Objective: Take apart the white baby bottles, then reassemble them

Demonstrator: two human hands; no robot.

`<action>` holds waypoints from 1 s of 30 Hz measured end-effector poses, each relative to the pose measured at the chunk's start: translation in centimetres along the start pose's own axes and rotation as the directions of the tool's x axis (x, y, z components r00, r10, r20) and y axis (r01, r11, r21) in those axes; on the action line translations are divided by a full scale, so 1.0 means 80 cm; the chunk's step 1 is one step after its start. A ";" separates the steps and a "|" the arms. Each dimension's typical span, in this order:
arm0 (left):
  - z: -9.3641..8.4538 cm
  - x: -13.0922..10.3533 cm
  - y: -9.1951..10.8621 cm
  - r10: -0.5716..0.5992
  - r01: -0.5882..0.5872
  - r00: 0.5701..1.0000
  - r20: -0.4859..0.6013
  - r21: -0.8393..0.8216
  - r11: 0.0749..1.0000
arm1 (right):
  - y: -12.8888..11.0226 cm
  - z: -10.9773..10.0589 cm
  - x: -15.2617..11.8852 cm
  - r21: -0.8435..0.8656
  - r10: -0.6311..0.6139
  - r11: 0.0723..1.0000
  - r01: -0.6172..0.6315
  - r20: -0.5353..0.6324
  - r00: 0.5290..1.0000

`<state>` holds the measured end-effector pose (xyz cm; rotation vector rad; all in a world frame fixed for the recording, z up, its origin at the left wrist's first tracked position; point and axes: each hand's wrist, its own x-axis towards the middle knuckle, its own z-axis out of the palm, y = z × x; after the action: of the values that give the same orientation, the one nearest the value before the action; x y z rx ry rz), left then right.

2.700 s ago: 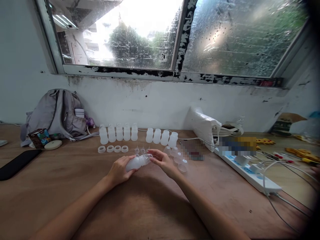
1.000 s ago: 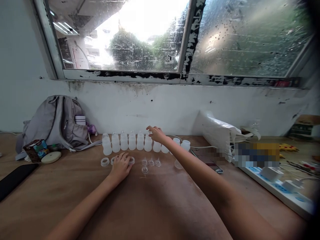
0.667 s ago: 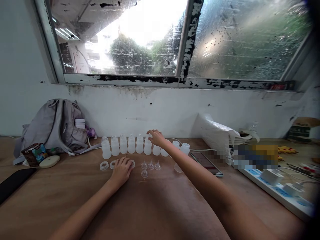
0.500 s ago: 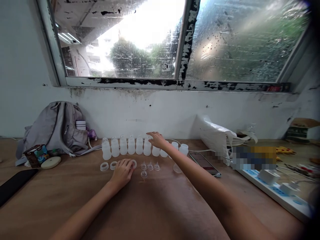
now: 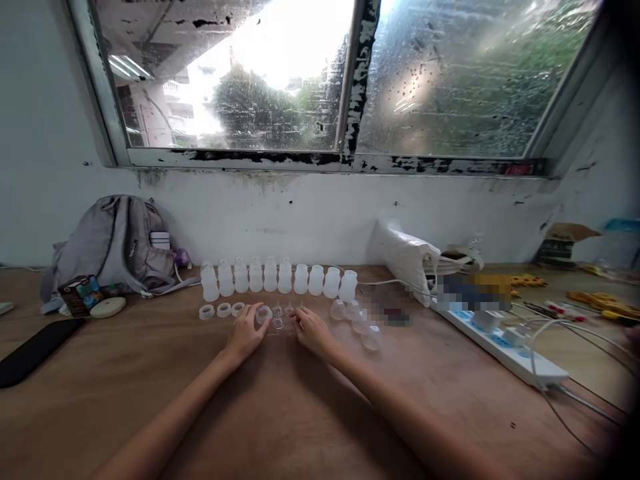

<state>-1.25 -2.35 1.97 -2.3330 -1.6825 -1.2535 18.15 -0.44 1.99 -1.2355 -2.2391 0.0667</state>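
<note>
My left hand (image 5: 244,333) has its fingers curled around a translucent white collar ring (image 5: 263,315), held tilted just above the table. Several similar rings (image 5: 207,311) lie to its left. My right hand (image 5: 311,331) reaches in low from the right, fingertips closed together at a clear bottle nipple (image 5: 301,307), partly hidden by them. More clear nipples (image 5: 278,323) stand between the two hands. Behind them runs a row of frosted baby bottles: those on the left carry clear domed tops (image 5: 255,275), while those on the right are open-mouthed bottles (image 5: 332,283).
Clear domed caps (image 5: 371,339) lie on the right. A grey backpack (image 5: 120,250), small box (image 5: 80,295), round cream-coloured disc (image 5: 108,307) and black flat object (image 5: 37,350) are at left. A white bag (image 5: 407,257) and power strip (image 5: 525,360) with cables stand at right.
My right hand has drawn back from the bottle tops down to the clear nipples. My left hand stays by the rings, still holding one. The view has shifted somewhat.
</note>
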 end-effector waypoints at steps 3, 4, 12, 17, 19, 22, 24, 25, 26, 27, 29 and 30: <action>0.005 -0.003 0.000 -0.057 0.053 0.997 -0.044 -0.090 0.995 | 0.005 0.017 -0.006 0.046 0.020 0.999 -0.022 0.029 0.999; 0.006 -0.004 -0.001 -0.059 0.053 0.997 -0.051 -0.110 0.992 | 0.006 0.023 -0.002 0.050 0.021 0.998 -0.023 0.029 0.999; 0.002 -0.016 0.003 -0.035 0.017 0.996 -0.078 -0.221 0.975 | -0.003 0.039 0.017 0.110 0.003 0.994 -0.005 0.014 1.000; -0.006 -0.022 0.020 0.099 -0.108 0.994 -0.046 -0.285 0.953 | -0.006 0.013 -0.022 0.130 -0.096 0.987 0.093 0.016 0.995; -0.009 -0.025 0.028 0.149 -0.147 0.989 -0.015 -0.302 0.942 | -0.004 0.006 -0.035 0.134 -0.103 0.986 0.097 0.041 0.994; -0.010 -0.029 0.038 0.194 -0.170 0.980 0.053 -0.296 0.940 | 0.001 0.000 -0.041 0.223 -0.073 0.973 0.056 0.067 0.995; -0.009 -0.031 0.041 0.210 -0.178 0.972 0.107 -0.249 0.952 | 0.005 -0.003 -0.039 0.334 -0.029 0.942 0.016 0.035 0.999; -0.008 -0.032 0.042 0.214 -0.182 0.968 0.133 -0.216 0.959 | 0.007 -0.004 -0.037 0.383 0.004 0.924 -0.006 0.008 1.000; -0.006 -0.032 0.042 0.215 -0.186 0.964 0.156 -0.182 0.965 | 0.009 -0.006 -0.035 0.419 0.039 0.908 -0.027 -0.019 0.999; -0.005 -0.032 0.042 0.217 -0.190 0.960 0.180 -0.152 0.970 | 0.010 -0.007 -0.033 0.440 0.069 0.897 -0.045 -0.039 0.997; -0.002 -0.032 0.041 0.215 -0.196 0.951 0.222 -0.106 0.975 | 0.008 -0.011 -0.033 0.449 0.095 0.892 -0.059 -0.059 0.994; -0.001 -0.032 0.040 0.214 -0.198 0.947 0.238 -0.090 0.976 | 0.006 -0.012 -0.033 0.445 0.090 0.894 -0.051 -0.066 0.994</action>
<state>0.97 -5.75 1.89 -2.7180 -1.4202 -1.0330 20.10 -2.44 1.42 -1.0430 -1.9569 0.5153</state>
